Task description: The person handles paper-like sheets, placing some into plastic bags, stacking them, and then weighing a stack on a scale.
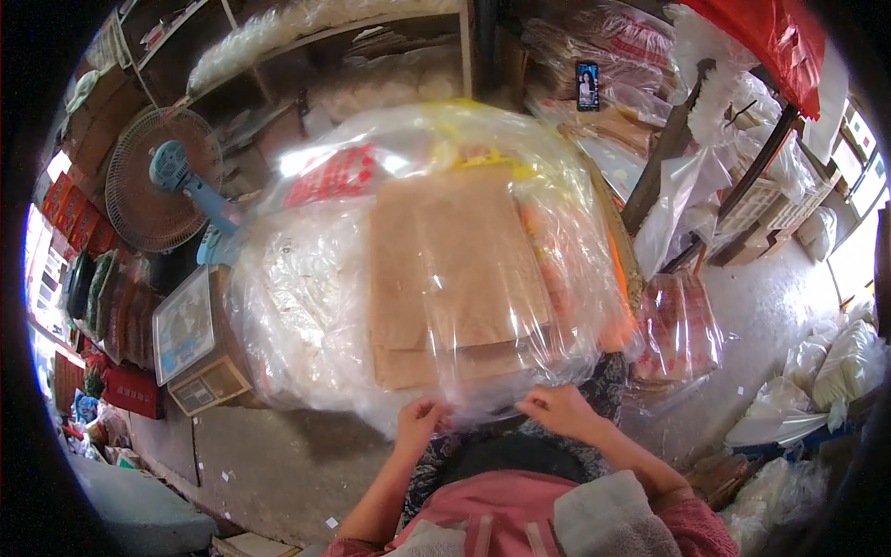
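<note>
A stack of brown paper sheets lies flat in front of me on a heap of plastic bags. Clear plastic film covers the stack, with shiny streaks running over it toward me. My left hand pinches the near edge of this film with curled fingers. Farther right, my right hand has thumb and forefinger closed on the same edge. Both hands are just above my lap, the near rim of the film between them. Whether the film is a bag or a loose sheet, I cannot tell.
A blue standing fan and a cardboard box are at the left. A phone with a lit screen stands at the back right. Red-patterned plastic packs hang beside the work surface. White bundles lie farther right.
</note>
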The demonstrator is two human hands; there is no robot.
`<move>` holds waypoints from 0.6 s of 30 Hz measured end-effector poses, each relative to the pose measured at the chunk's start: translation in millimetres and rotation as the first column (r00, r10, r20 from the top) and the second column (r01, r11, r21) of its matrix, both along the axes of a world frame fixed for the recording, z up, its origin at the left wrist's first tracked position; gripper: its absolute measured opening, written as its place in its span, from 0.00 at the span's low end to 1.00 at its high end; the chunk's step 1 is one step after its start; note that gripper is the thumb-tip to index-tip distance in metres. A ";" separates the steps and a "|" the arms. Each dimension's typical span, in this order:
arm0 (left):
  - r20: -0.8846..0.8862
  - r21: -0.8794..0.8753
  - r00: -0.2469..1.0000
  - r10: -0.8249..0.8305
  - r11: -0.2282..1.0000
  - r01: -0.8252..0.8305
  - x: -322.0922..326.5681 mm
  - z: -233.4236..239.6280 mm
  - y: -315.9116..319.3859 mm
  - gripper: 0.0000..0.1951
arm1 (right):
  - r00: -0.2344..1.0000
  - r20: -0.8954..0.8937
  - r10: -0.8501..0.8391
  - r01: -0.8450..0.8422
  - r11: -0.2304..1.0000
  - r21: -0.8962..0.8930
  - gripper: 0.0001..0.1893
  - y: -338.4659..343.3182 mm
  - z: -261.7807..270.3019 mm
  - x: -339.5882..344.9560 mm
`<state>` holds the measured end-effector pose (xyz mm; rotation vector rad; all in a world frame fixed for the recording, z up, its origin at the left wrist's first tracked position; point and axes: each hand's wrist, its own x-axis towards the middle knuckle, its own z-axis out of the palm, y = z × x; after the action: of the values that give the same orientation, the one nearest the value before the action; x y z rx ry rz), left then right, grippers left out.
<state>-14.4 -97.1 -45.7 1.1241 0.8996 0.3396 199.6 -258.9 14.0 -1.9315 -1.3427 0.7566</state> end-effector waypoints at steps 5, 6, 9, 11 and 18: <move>0.027 -0.026 0.998 0.048 0.999 -0.048 0.7 2.4 -0.4 0.06 | 1.000 0.018 0.021 -0.021 1.000 0.002 0.15 2.1 -1.7 -1.3; 0.024 -0.028 0.998 0.052 0.998 -0.051 -0.9 2.3 -0.7 0.06 | 1.000 0.016 0.024 -0.024 1.000 0.000 0.15 2.7 -1.1 -3.0; 0.040 0.004 0.999 0.033 0.999 -0.034 -5.6 1.9 -0.5 0.06 | 0.999 -0.015 0.051 -0.052 0.998 -0.039 0.14 6.9 1.6 -5.7; 0.012 -0.032 1.000 -0.020 0.999 0.020 -3.6 3.8 0.9 0.07 | 0.999 -0.049 0.025 -0.024 1.000 0.005 0.13 9.3 -2.6 -7.8; 0.023 -0.166 1.000 0.010 0.986 -0.007 3.8 19.4 2.1 0.16 | 0.992 -0.128 0.006 -0.004 1.000 0.021 0.08 42.8 4.5 -17.1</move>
<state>-10.6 -95.0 -26.2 0.9608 0.8955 0.2787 182.5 -216.1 18.5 -1.8313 -1.2729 0.8510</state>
